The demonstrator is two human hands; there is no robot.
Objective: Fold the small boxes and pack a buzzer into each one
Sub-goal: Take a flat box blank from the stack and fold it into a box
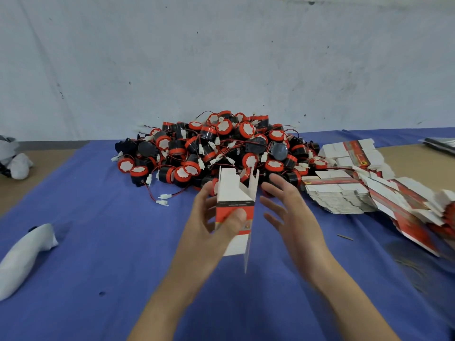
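My left hand (211, 217) grips a small white and red box (235, 193), thumb across its red front, fingers behind it. The box stands upright above the blue cloth with its top flaps open and its bottom flaps hanging loose. Just right of the box, my right hand (285, 207) hovers with fingers spread and holds nothing. Behind both hands lies a big heap of black and red buzzers (216, 146) with red wires and white plugs. Flat unfolded boxes (344, 190) lie in fanned stacks to the right.
A blue cloth (110, 242) covers the table; bare brown tabletop shows at both sides. A white cloth bundle (22, 257) lies at the near left, another white bundle (17, 163) at the far left. A pale wall stands right behind the heap.
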